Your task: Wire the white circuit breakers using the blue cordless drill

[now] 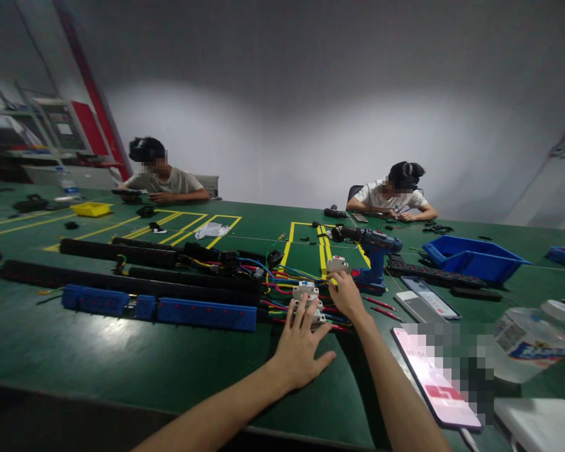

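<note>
My left hand (301, 351) lies palm down with fingers spread, its fingertips on a cluster of white circuit breakers (306, 289). Just beyond it, my right hand (346, 294) has bent fingers closed at the near edge of another white circuit breaker (338, 264); its grip is partly hidden. Coloured wires (277, 307) run from the breakers to long black power strips (136, 285) on the left. A blue power strip (207, 314) lies nearest me. Wires with red ends (381, 309) stick out to the right of my right wrist.
A blue cordless drill (375, 257) stands right behind my right hand. Phones (428, 298), a lit phone (435, 376), a clear bottle (522, 345) and a blue bin (475, 257) occupy the right. A yellow tray (91, 209) sits far left. Two people sit across the green table (169, 370).
</note>
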Motion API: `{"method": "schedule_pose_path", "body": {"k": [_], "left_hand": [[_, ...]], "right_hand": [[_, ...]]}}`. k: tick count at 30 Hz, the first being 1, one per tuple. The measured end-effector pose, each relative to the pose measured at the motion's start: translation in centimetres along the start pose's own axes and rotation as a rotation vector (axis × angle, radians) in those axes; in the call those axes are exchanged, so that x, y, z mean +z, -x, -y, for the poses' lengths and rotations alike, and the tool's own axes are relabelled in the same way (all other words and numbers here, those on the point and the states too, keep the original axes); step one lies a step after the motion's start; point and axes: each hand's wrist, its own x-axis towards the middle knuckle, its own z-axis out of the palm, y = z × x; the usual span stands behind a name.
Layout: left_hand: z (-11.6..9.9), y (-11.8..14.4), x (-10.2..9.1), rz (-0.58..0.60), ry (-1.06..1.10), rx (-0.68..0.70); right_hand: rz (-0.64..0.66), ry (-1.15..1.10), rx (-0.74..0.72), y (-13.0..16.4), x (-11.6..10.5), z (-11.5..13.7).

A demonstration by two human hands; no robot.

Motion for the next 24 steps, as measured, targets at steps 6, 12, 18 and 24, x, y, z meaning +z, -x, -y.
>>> {"method": "schedule_pose_path", "body": {"k": [6, 12, 18, 24], "left_hand": [[0.8, -0.7, -1.3, -0.048, 0.007, 0.03], [5.7, -3.2, -2.5, -0.223, 0.035, -0.177], [15.1, -7.5, -3.8, -0.192, -0.024, -0.475], [21.5, -10.5, -5.1, 0.023, -0.137, -0.587]], "right_hand": [[0.153, -0.047, -0.044, 0.3, 1.1, 0.8], [0.171, -0.072, -0.043, 0.3, 1.1, 0.4], [0.167, -0.083, -0.013, 0.4, 1.4, 0.4], [0.167, -0.081, 0.011, 0.4, 1.0, 0.8]]}}
